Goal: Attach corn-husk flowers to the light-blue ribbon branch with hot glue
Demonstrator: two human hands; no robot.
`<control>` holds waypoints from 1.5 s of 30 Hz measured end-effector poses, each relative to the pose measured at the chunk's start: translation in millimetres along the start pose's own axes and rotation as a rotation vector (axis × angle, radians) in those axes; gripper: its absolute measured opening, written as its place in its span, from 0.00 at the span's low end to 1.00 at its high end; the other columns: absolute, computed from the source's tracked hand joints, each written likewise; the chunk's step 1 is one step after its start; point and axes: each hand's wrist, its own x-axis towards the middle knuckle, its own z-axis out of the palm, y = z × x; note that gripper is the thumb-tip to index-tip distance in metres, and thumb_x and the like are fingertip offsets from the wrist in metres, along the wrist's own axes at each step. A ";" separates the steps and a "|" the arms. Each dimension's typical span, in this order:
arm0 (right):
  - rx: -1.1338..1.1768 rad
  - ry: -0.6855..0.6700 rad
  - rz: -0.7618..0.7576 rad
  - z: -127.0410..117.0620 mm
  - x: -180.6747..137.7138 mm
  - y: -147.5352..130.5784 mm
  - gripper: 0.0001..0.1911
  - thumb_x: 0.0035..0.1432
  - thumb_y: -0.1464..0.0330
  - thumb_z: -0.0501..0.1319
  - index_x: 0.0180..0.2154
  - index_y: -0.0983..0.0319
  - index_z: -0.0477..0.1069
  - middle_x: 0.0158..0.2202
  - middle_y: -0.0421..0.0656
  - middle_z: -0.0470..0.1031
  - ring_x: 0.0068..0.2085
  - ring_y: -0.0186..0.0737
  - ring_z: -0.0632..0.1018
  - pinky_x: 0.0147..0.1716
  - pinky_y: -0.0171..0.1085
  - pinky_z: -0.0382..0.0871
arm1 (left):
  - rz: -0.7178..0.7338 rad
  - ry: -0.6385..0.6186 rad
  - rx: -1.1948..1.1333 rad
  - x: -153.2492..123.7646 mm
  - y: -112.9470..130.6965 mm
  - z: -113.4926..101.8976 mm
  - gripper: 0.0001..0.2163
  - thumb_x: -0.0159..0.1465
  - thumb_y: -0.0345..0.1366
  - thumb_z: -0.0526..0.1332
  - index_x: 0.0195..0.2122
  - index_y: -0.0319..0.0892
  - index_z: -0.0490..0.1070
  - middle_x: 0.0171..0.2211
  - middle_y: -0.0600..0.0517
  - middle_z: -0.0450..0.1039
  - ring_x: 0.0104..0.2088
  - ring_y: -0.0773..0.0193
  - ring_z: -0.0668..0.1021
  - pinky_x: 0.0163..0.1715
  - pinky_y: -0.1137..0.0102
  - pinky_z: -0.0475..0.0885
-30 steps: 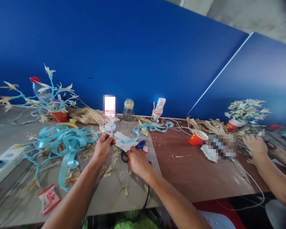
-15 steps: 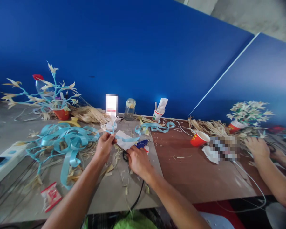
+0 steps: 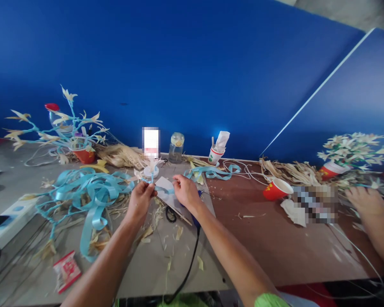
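Note:
My left hand [image 3: 141, 198] is closed around the stem of a pale corn-husk flower [image 3: 152, 164], its blossom pointing up. Light blue ribbon [image 3: 165, 190] stretches from that stem towards my right hand [image 3: 187, 192]. The fingertips of my right hand are pinched at the ribbon. Partly hidden behind my right wrist lies a dark blue glue gun [image 3: 196, 219], its black cable running to the table's front edge. Under the ribbon is a sheet of white paper [image 3: 166, 197].
Left are a heap of blue ribbon [image 3: 99, 187], a red cup [image 3: 85, 155] with husk-flower branches, a white power strip [image 3: 14, 217] and a snack packet [image 3: 67, 271]. A glass jar [image 3: 176, 149] stands behind. Rightward are a red paper cup [image 3: 277, 189] and a co-worker's hand [image 3: 368, 202].
My right hand has left the glue gun and risen to the ribbon. My left hand keeps the flower nearly in place. The view has shifted slightly left.

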 end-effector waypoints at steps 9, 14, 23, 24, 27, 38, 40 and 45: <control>-0.033 -0.216 -0.018 15.4 42.3 9.8 0.13 0.56 0.68 0.55 0.41 0.60 0.74 0.39 0.47 0.79 0.41 0.42 0.78 0.38 0.34 0.66 | 0.107 0.086 0.207 0.0 2.1 -3.4 0.10 0.53 0.41 0.63 0.24 0.40 0.67 0.19 0.56 0.66 0.22 0.69 0.68 0.25 0.75 0.62; -0.009 -0.234 -0.040 16.3 64.2 5.0 0.12 0.56 0.69 0.54 0.37 0.60 0.75 0.38 0.46 0.79 0.41 0.41 0.77 0.38 0.34 0.65 | 0.124 0.150 0.197 -2.3 7.4 0.1 0.09 0.52 0.40 0.64 0.23 0.40 0.67 0.19 0.56 0.67 0.22 0.69 0.68 0.25 0.74 0.62; 0.027 -0.226 -0.074 50.4 106.6 -3.1 0.12 0.54 0.71 0.56 0.40 0.61 0.74 0.40 0.46 0.78 0.41 0.41 0.77 0.40 0.33 0.65 | 0.067 0.177 0.132 2.3 0.8 -5.2 0.09 0.52 0.41 0.64 0.25 0.41 0.68 0.21 0.56 0.66 0.23 0.70 0.68 0.26 0.75 0.62; 0.031 -0.220 -0.084 54.1 109.9 -3.6 0.13 0.54 0.72 0.56 0.41 0.61 0.74 0.40 0.46 0.78 0.41 0.40 0.77 0.40 0.33 0.64 | 0.065 0.174 0.132 2.5 0.4 -5.6 0.09 0.53 0.41 0.64 0.25 0.41 0.68 0.21 0.56 0.66 0.24 0.70 0.68 0.27 0.75 0.62; 0.041 -0.203 -0.124 63.1 117.5 -5.8 0.14 0.53 0.75 0.55 0.40 0.61 0.74 0.40 0.45 0.78 0.42 0.39 0.76 0.41 0.31 0.64 | 0.062 0.173 0.164 2.4 0.4 -5.8 0.09 0.53 0.41 0.64 0.25 0.41 0.68 0.21 0.56 0.67 0.24 0.69 0.68 0.26 0.75 0.62; 0.028 -0.215 -0.081 69.3 126.4 -13.4 0.10 0.55 0.70 0.55 0.34 0.63 0.74 0.34 0.45 0.79 0.35 0.37 0.77 0.33 0.30 0.64 | 0.026 0.136 0.131 2.2 -5.4 -7.9 0.10 0.54 0.41 0.63 0.25 0.41 0.66 0.21 0.57 0.66 0.24 0.70 0.67 0.27 0.75 0.62; 0.011 -0.222 -0.073 67.4 125.9 -14.3 0.10 0.55 0.71 0.54 0.34 0.64 0.74 0.33 0.46 0.79 0.34 0.37 0.77 0.33 0.30 0.64 | 0.015 0.130 0.117 2.1 -5.0 -7.6 0.09 0.55 0.41 0.63 0.26 0.41 0.66 0.22 0.57 0.66 0.24 0.70 0.68 0.27 0.75 0.62; -0.053 -0.250 -0.090 62.3 121.2 -17.1 0.11 0.56 0.72 0.54 0.31 0.64 0.75 0.33 0.47 0.79 0.36 0.38 0.78 0.35 0.30 0.65 | -0.009 0.129 0.118 1.3 -3.3 -5.6 0.10 0.55 0.41 0.62 0.26 0.40 0.66 0.21 0.58 0.65 0.23 0.71 0.67 0.27 0.75 0.61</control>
